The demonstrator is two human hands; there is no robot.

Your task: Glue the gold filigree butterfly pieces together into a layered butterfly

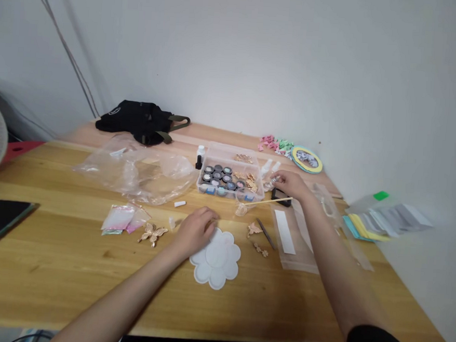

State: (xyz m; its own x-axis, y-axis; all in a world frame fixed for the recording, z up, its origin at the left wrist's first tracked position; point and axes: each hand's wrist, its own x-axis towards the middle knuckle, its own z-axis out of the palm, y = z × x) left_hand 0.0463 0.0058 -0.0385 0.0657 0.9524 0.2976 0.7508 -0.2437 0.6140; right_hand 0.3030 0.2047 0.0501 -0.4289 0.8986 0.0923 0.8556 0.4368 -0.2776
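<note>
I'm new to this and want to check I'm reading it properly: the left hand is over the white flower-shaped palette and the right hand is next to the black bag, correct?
No, the right hand is not next to the black bag: the head view shows it beside the clear plastic box of round jars. The left hand over the white flower-shaped palette stands as you said.

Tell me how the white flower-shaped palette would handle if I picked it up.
The white flower-shaped palette looks thin and flat, so probably light and unlikely to roll. It seems stiff, but its material is unclear; if ceramic, it could chip.
</note>
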